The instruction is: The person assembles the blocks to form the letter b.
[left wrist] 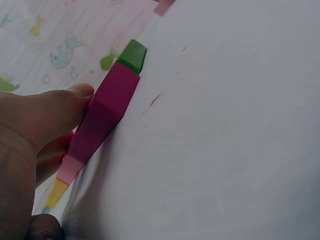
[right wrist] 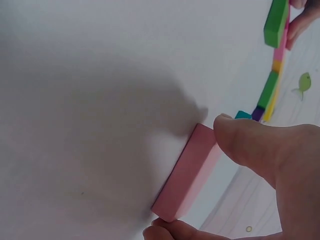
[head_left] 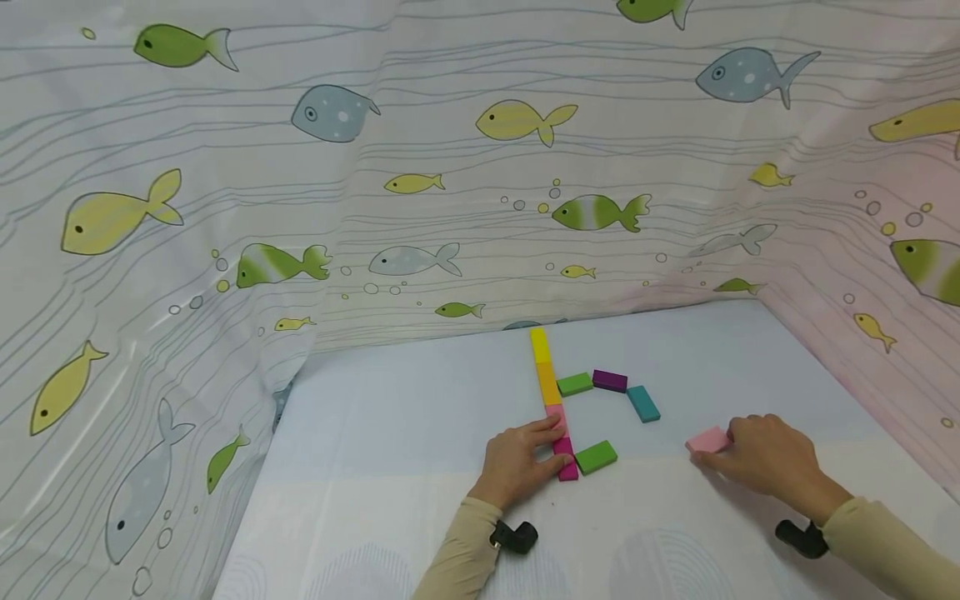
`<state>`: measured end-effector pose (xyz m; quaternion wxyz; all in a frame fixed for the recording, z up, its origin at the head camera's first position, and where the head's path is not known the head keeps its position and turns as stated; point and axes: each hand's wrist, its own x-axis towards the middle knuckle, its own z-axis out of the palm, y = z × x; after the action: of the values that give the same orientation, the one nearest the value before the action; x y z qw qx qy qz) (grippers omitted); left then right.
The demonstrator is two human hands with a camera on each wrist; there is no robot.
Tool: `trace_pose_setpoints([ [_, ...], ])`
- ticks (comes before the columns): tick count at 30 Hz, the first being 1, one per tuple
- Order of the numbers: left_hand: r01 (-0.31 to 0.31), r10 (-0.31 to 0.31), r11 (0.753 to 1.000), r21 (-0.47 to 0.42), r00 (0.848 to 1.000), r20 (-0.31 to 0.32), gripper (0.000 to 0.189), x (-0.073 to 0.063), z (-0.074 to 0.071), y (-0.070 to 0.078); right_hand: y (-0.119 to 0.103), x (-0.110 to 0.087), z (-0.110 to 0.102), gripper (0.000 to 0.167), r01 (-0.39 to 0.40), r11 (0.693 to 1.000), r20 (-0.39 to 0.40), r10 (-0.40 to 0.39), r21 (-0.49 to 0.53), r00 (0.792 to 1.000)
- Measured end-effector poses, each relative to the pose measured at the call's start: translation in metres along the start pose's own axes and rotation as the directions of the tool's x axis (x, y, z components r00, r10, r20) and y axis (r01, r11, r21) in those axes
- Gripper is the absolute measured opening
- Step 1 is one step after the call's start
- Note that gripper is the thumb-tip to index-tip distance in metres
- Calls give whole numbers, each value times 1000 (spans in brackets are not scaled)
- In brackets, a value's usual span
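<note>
In the head view, my left hand (head_left: 517, 462) rests its fingertips and thumb along a column of end-to-end blocks, at the pink block (head_left: 553, 410) and the magenta block (head_left: 568, 472). The left wrist view has the thumb touching the side of the magenta block (left wrist: 117, 90). Farther right, my right hand (head_left: 772, 458) pinches a light pink block (head_left: 707, 442) between thumb and fingers; the right wrist view places them at its opposite ends (right wrist: 187, 172). A green block (head_left: 596, 457) lies against the column's lower right side, between the hands.
Yellow (head_left: 540, 345) and orange (head_left: 549, 383) blocks form the column's far part. Another green block (head_left: 575, 384), a purple block (head_left: 610, 381) and a teal block (head_left: 643, 404) curve off to its right. A fish-print sheet (head_left: 450, 208) stands behind the white table (head_left: 375, 417).
</note>
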<state>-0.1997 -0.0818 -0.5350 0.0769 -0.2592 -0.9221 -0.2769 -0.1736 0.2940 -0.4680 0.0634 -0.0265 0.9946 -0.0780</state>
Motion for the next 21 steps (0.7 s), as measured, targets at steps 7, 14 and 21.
trace_pose_setpoints([
  [7, -2, 2, 1000, 0, 1000, 3, 46, 0, 0, 1, 0, 0, 4, 63, 21, 1000, -21, -22, -8, 1000],
  [14, -2, 2, 1000, 3, 1000, 4, 46, -1, 0, 0, 1, -1, 6, 59, 40, 999, -24, -40, -9, 999],
  [21, -5, 5, 1000, 0, 1000, -3, 45, -1, 2, -1, 2, -1, 9, 59, 65, 997, -59, -66, -28, 996],
])
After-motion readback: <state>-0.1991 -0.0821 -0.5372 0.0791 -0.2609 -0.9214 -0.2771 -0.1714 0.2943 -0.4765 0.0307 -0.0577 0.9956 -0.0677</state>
